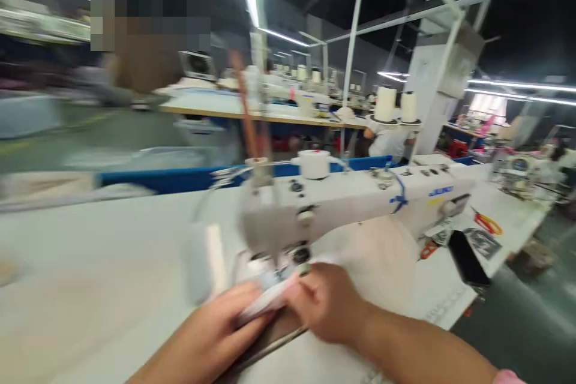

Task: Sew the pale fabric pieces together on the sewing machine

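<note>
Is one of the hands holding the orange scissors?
No, the orange scissors lie on the table right of the sewing machine; the left hand and right hand grip white fabric.

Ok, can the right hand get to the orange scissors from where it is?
Probably yes: the orange-handled scissors lie uncovered on the table beyond the black phone. The right hand is pinching white fabric with the left hand, so it must let go first.

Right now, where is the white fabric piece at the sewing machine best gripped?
Grip the white fabric piece by its near end, from the front: its far end seems to run under the sewing machine head. Left hand and right hand pinch it there.
</note>
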Demonstrator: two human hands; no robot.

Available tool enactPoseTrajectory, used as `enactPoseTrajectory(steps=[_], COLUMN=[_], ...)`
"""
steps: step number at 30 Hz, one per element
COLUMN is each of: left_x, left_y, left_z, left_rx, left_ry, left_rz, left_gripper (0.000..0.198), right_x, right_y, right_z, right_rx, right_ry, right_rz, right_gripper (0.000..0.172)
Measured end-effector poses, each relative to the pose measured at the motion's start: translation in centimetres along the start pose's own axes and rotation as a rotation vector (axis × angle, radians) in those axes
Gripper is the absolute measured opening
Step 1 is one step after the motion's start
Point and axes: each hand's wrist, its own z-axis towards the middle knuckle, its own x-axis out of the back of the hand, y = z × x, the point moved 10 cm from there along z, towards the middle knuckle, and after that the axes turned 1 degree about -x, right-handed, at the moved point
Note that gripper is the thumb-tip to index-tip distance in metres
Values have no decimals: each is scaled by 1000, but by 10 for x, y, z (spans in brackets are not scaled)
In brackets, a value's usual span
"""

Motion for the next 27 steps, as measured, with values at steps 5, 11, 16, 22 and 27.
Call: enactPoseTrajectory(steps=[5,11,16,22,27], left_x=[8,3,8,22,16], left_y=[-7,-3,4,35,51], left_z=[-40,-39,-42,-51,-71], left_rx=[184,230,185,-171,-342], left_ry=[-150,-118,-97,80,150], left_rz=[-252,-363,-346,-86,79], left_gripper=[22,20,22,38,34], right_x=[-4,-3,-3,-9,-12], right_y=[6,3,0,-22,-34], right_z=[-12,-20,-22,-29,-38], right_rx=[23,0,29,252,358], right_ry=[-3,-20,-45,-240,-341], right_rz=[211,227,173,75,-5], right_gripper=[31,36,32,30,27])
